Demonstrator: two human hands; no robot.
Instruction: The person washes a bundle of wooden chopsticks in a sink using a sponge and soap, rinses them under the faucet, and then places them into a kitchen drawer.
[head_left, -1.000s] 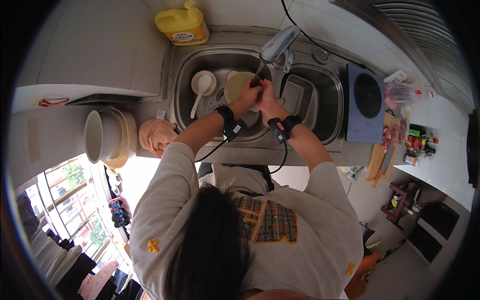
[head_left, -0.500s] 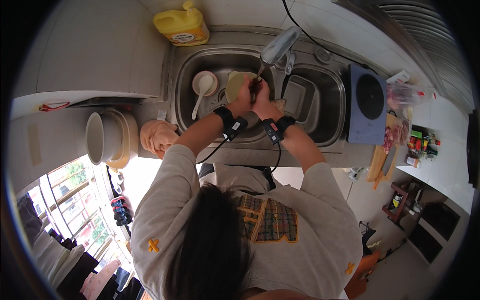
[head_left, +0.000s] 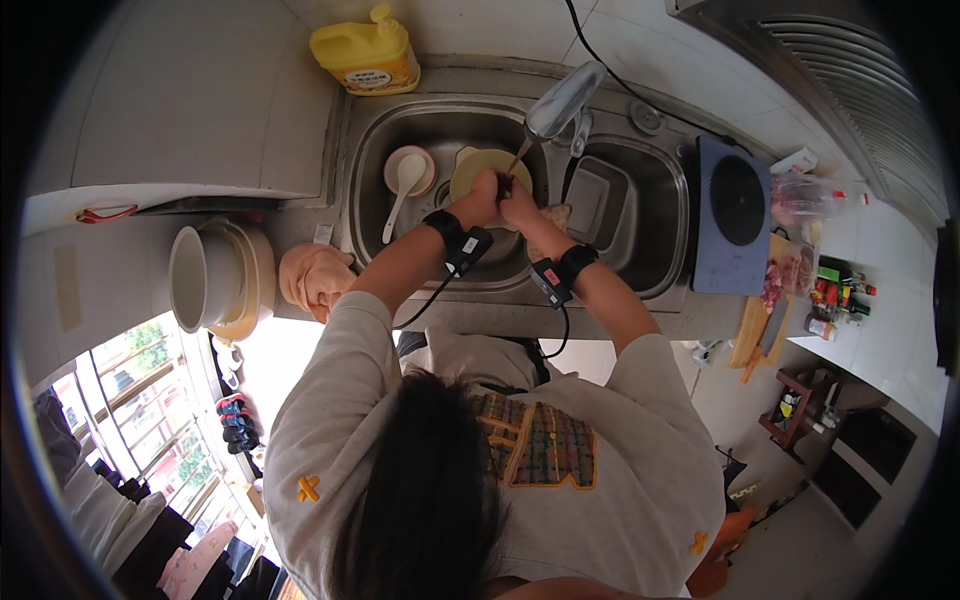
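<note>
My left hand (head_left: pixel 481 201) and my right hand (head_left: pixel 518 206) meet under the tap (head_left: pixel 556 105), over the left sink basin. Both are closed around a small dark wet-looking thing (head_left: pixel 505 184); its kind is hidden by my fingers. A thin stream of water runs down to it. Just beyond and beneath my hands sits a pale yellow bowl (head_left: pixel 466 172) with a side handle. To its left a white spoon (head_left: pixel 408 175) rests in a small pink-rimmed bowl (head_left: pixel 421 156). Next to my right wrist lies a beige speckled thing (head_left: pixel 556 214), partly covered by my forearm.
A yellow jug with a pump (head_left: pixel 372 60) stands behind the sink (head_left: pixel 365 135). Left on the counter are a tan cloth (head_left: pixel 310 272) and stacked pots (head_left: pixel 190 275). At right sit a hotplate (head_left: pixel 715 255), a cutting board (head_left: pixel 746 335) with a knife and meat.
My hands have shifted slightly down and left, drawing away from the yellow bowl, so more of it shows. My right elbow has swung outward. The dark thing stays between my fingers.
</note>
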